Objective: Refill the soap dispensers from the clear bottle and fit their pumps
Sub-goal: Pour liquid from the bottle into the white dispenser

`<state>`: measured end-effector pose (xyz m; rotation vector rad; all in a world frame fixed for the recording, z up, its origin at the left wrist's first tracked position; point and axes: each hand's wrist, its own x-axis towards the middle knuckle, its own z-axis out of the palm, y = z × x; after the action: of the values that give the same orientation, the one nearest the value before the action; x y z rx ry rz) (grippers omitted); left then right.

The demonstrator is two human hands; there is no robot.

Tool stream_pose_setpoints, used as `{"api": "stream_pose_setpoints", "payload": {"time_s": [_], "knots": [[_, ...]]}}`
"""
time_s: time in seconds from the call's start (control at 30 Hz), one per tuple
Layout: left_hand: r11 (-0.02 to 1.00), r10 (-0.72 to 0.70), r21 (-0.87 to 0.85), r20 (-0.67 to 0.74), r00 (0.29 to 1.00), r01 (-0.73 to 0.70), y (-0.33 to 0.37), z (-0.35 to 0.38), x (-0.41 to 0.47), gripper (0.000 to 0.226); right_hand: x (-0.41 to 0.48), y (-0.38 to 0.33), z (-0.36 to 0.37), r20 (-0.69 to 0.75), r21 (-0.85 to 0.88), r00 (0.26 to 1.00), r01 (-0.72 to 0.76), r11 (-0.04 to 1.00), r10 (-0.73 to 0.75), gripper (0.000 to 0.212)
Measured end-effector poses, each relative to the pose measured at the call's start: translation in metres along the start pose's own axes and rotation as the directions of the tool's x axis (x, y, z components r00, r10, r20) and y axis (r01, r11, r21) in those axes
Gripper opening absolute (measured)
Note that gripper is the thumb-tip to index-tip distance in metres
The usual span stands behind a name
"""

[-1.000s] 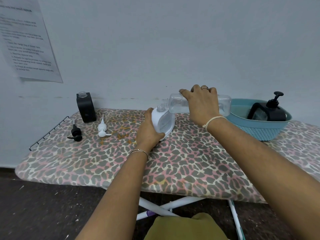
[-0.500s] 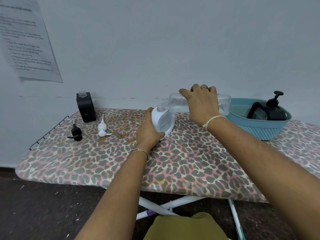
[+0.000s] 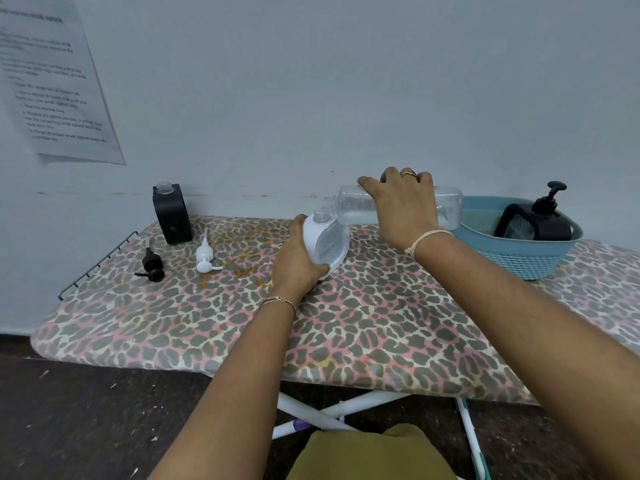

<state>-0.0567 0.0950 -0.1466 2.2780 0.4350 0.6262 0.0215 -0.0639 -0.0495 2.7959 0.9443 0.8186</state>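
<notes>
While left hand (image 3: pixel 296 263) clasps the white dispenser (image 3: pixel 327 242), right hand (image 3: pixel 403 209) holds the clear bottle (image 3: pixel 448 209) sideways above it.

almost nothing moved over the last second. one small change to log: the neck of the white dispenser (image 3: pixel 329 242) reads a touch further left under the mouth of the clear bottle (image 3: pixel 356 207), as if the left grip (image 3: pixel 298 261) has leaned it slightly more. any shift of the right grip (image 3: pixel 403 206) is too small to separate from slight camera sway. change in liquid level in either container: cannot tell.
</notes>
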Motion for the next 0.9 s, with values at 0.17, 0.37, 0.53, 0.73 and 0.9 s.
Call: {"api": "stream_pose_setpoints", "payload": {"time_s": [0.17, 0.37, 0.53, 0.73, 0.9], "knots": [[1.000, 0.002, -0.001, -0.002, 1.000, -0.002, 0.0000, 0.0000, 0.0001, 0.091, 0.0003, 0.0000, -0.0003, 0.001, 0.007, 1.000, -0.002, 1.000, 0.002, 0.069], [1.000, 0.005, -0.005, -0.005, 1.000, -0.005, -0.0003, 0.0001, 0.0001, 0.092, -0.0001, 0.0000, -0.0003, -0.003, 0.008, 1.000, -0.002, 1.000, 0.002, 0.068], [1.000, 0.002, -0.009, -0.004, 1.000, -0.002, -0.0010, 0.0005, 0.0004, 0.093, -0.0002, 0.0003, -0.0002, -0.015, -0.001, 1.000, -0.002, 1.000, 0.002, 0.067], [1.000, 0.003, -0.004, -0.004, 1.000, -0.003, -0.0009, 0.0005, 0.0005, 0.091, -0.0001, -0.0001, 0.0010, -0.020, -0.007, 1.000, 0.000, 1.000, 0.000, 0.067], [1.000, 0.001, 0.001, 0.001, 1.000, -0.001, -0.0001, 0.0001, 0.0004, 0.092, -0.0002, 0.0005, 0.0014, -0.018, -0.004, 1.000, -0.001, 1.000, 0.001, 0.066]]}}
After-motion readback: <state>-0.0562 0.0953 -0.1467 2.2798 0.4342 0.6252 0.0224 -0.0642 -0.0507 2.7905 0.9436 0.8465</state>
